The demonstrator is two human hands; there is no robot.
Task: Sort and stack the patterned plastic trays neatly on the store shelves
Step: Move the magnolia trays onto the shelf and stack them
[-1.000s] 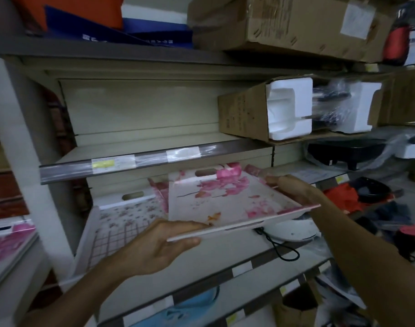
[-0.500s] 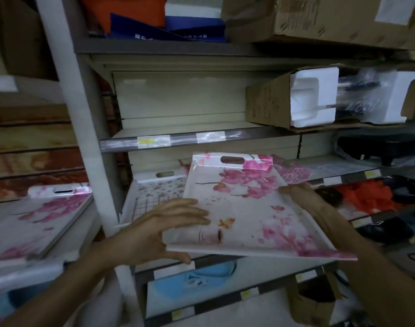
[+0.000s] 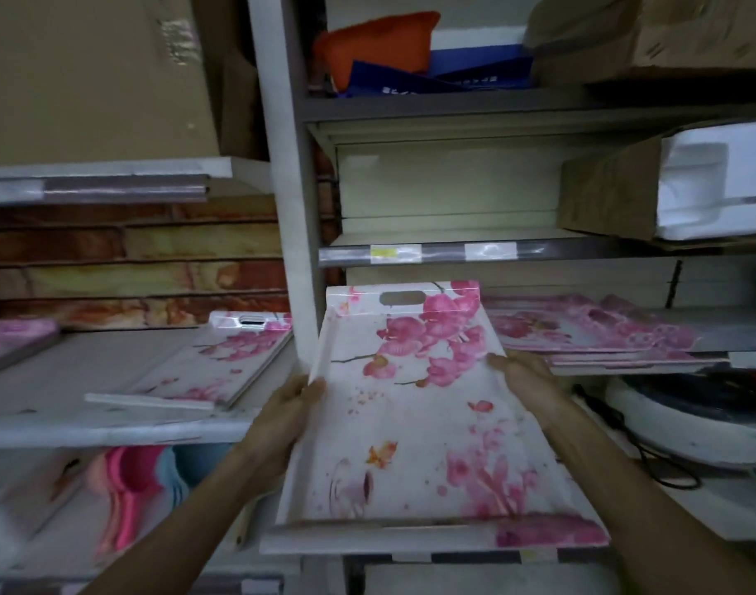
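we hold a white tray (image 3: 414, 423) with pink flowers on it, out in front of the shelves. our left hand (image 3: 288, 416) is curled around the tray's left edge, and our right hand (image 3: 524, 375) is closed on its right edge. the tray is in the air, tipped a little, with its handle hole at the far end. it sits in front of the white shelf post (image 3: 281, 208).

on the left shelf (image 3: 67, 380) lies another flower tray (image 3: 221, 367), flat. on the right shelf (image 3: 732, 328) there is a stack of pink trays (image 3: 582, 337), just behind our right hand. under that stack is a round white thing (image 3: 685, 427) with a black cord (image 3: 651, 461). higher up on the right is a brown box (image 3: 608, 199) with white foam (image 3: 711, 182) inside. down low on the left we see pink and blue plastic things (image 3: 140, 483), but they are too blurry to tell.
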